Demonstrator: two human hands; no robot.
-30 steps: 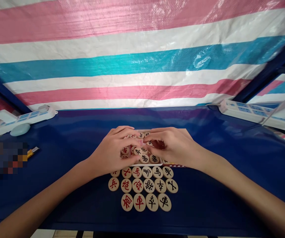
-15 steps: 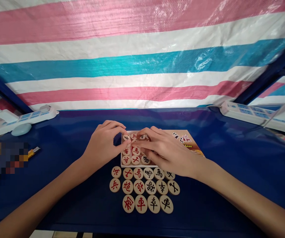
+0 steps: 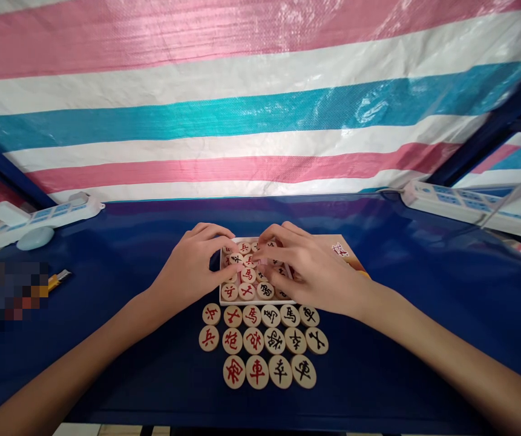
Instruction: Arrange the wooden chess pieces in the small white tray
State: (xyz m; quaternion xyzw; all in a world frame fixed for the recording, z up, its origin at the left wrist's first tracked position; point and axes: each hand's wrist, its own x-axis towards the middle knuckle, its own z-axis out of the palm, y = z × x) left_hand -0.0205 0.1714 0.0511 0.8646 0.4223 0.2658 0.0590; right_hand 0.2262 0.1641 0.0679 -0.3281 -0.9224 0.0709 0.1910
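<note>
Starting from the left, we see a white power strip [image 3: 67, 216] along the blue desk [image 3: 405, 375], with a pale oval object [image 3: 36, 238] just in front of it. Nearer us lies a yellow-and-grey tool [image 3: 59, 279], its visible end pointing away and to the right; the rest is pixelated.

Next comes our left hand [image 3: 194, 260], back up, its thumb and forefinger pinching a black-lettered piece [image 3: 236, 258] above the left part of the white tray [image 3: 221, 281]. That piece is round, the same across every way, with its lettered face turned up towards us; we cannot tell its exact tilt. The tray's near edge runs left to right, and its long axis seems to lie that way too, though our hands cover part of it. Red and black pieces sit inside, faces up.

In front of the tray, three rows of loose pieces [image 3: 253, 341] run left to right, red lettering at the left, black at the right.

Our right hand [image 3: 303, 266] curls over the tray's right part, fingertips pointing left; we cannot tell whether they grasp anything. A printed brown box cover [image 3: 344, 251] shows beyond it, and at far right another power strip [image 3: 451, 201] slants towards us.
</note>
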